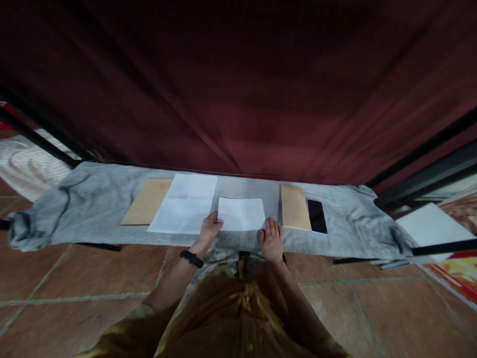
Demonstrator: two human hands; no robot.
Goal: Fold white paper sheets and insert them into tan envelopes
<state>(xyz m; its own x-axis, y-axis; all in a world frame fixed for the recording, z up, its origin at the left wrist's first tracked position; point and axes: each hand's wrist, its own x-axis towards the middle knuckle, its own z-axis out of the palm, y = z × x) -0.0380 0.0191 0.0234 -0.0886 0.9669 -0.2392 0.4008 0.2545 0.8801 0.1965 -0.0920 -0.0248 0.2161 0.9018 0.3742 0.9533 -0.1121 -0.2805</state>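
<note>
A white sheet of paper [241, 214], apparently folded, lies on the grey cloth directly in front of me. At its lower left edge, my left hand [210, 227] has curled fingers and a thumb closed on the paper. My right hand [272, 239] rests flat with fingers stretched out, touching or just beside the lower right corner of that paper. Left of it, a larger white sheet [186, 204] with faint crease lines partly covers a brown envelope [143, 206]. A smaller brown envelope [294, 206] lies beyond my right hand.
A dark-screened phone [316, 217] lies beside the small envelope. The grey cloth [350, 219] covers a narrow bench-like surface, with a dark red curtain [253, 99] behind. Black metal bars [428, 149] stand at both ends. A white board [434, 224] lies at the far right.
</note>
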